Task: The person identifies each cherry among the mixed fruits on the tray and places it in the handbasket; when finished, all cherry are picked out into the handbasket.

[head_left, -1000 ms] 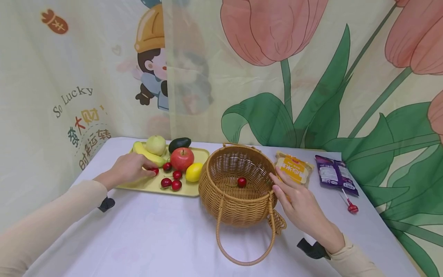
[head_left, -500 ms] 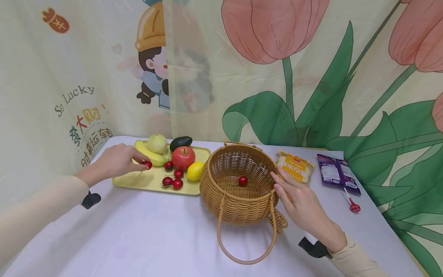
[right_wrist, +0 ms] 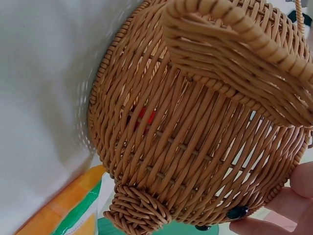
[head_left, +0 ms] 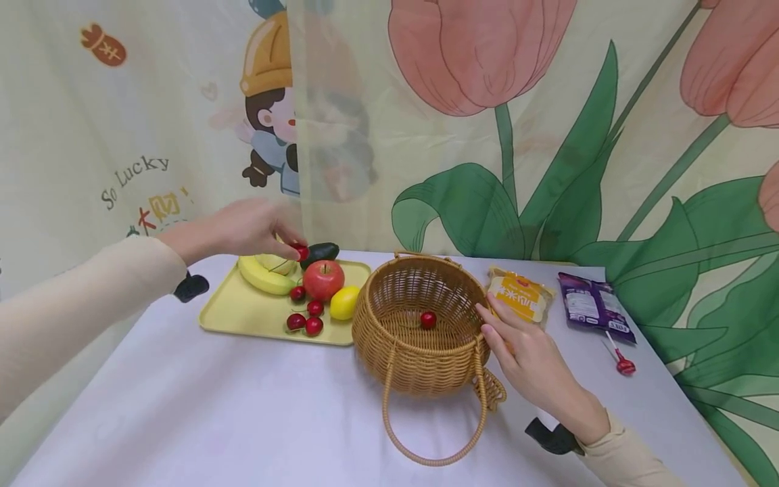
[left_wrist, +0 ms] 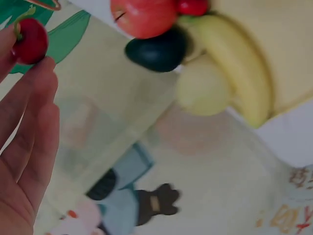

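Head view: Pinching a cherry [head_left: 301, 251] in the left hand [head_left: 243, 228], slightly blurred, above the far side of a yellow tray [head_left: 240, 318]; held that high probably to clear the fruit. Grouped on the tray: four more cherries [head_left: 296, 321], an apple [head_left: 324, 279], a lemon [head_left: 345, 302], a banana [head_left: 262, 276] and a dark avocado [head_left: 324, 252]. Set just beside, mouth up, likely for easy reach: a wicker basket [head_left: 420, 368] with one cherry inside [head_left: 428, 320]. Handle [head_left: 434, 462] folded down toward the wearer, perhaps keeping the mouth free. Resting on the basket's right rim, fingers mostly straight, apparently for steadiness: the right hand [head_left: 532, 352]. Beyond: a yellow pack [head_left: 520, 297], a purple packet [head_left: 593, 311] and a lollipop [head_left: 625, 366].

Left wrist view: Held at the fingertips, stem [left_wrist: 18, 29] showing: the same cherry, probably gripped lightly against bruising. Blurred behind: a pale round fruit [left_wrist: 203, 88], beside the banana.

Right wrist view: Visible through the weave: a red patch [right_wrist: 145, 117], presumably the cherry inside. Fingers touching the basket at frame's edge; cannot tell the pressure.
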The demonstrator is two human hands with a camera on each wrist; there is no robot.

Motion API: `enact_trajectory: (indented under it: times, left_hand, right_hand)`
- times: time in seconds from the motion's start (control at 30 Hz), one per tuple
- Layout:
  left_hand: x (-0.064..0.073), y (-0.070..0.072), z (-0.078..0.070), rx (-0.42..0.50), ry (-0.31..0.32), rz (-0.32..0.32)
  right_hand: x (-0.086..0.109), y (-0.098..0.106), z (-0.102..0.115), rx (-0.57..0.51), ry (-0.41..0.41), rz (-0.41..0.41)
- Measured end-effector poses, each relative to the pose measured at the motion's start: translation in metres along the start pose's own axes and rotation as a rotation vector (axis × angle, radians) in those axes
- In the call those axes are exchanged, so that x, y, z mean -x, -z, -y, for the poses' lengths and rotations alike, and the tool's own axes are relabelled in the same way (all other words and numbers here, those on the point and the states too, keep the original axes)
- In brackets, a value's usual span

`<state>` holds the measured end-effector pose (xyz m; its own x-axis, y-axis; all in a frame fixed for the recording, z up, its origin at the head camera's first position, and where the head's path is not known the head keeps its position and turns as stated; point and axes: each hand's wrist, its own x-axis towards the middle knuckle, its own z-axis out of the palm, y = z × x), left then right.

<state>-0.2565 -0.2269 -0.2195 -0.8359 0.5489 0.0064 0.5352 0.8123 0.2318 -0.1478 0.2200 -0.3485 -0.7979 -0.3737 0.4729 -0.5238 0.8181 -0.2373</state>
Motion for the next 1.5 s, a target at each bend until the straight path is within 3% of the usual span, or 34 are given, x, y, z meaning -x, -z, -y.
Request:
enact_trajectory:
  times: [0.27, 0.5, 0.73, 0.93, 1.27, 1.4, 1.5]
  left_hand:
    - [-0.058, 0.027, -0.043, -0.034, -0.088, 0.082]
    - [-0.102, 0.023, -0.085, -0.065, -0.164, 0.168]
    - [-0.134, -0.003, -0.11, -0.057, -0.252, 0.232]
    - [-0.156, -0.037, -0.131, -0.007, -0.302, 0.274]
    - [-0.177, -0.099, -0.162, -0.052, -0.436, 0.286]
    - [-0.179, -0.114, -0.164, -0.066, -0.462, 0.308]
    - [-0.179, -0.118, -0.164, -0.06, -0.455, 0.318]
  right_hand:
    - [0.001, -0.001, 0.001, 0.001, -0.018, 0.024]
    - [-0.001, 0.0, 0.002, 0.005, -0.022, 0.025]
    - [-0.002, -0.001, 0.002, 0.01, -0.008, 0.018]
    - [-0.003, 0.0, 0.001, 0.012, -0.016, 0.025]
    - [0.0, 0.0, 0.001, 0.012, -0.034, 0.015]
    - [0.0, -0.001, 0.001, 0.009, -0.011, -0.002]
    - [0.0, -0.001, 0.001, 0.009, -0.004, -0.01]
